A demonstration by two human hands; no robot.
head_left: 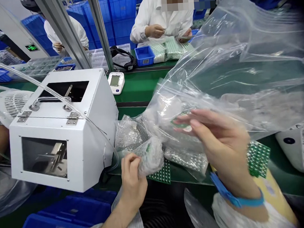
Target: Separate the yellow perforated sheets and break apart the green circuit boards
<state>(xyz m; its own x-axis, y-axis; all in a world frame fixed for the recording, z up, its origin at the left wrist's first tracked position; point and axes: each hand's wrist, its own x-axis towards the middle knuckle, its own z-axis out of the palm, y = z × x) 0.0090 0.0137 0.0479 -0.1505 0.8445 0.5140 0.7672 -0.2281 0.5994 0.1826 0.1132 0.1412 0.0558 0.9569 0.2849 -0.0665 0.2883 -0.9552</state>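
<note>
My left hand (132, 178) pinches a small clear plastic bag (151, 155) with green parts inside, just right of a white machine (64, 130). My right hand (219, 144), with a blue wrist strap (233, 197), is raised with fingers spread against a large clear plastic bag (229, 63), and a small green piece (181, 123) shows at its fingertips. Whether the fingers grip the piece or the bag film I cannot tell. Green circuit panels (257, 157) and bubble-wrapped packs (186, 158) lie on the green bench under both hands.
A white box machine with hinged lid and clear hose stands at left. Blue bins (68, 217) sit below the bench edge. A white blood-pressure monitor (116, 82) lies on the green conveyor (139, 87). Two people in white coats work across the line. Another white device (300, 145) sits at right.
</note>
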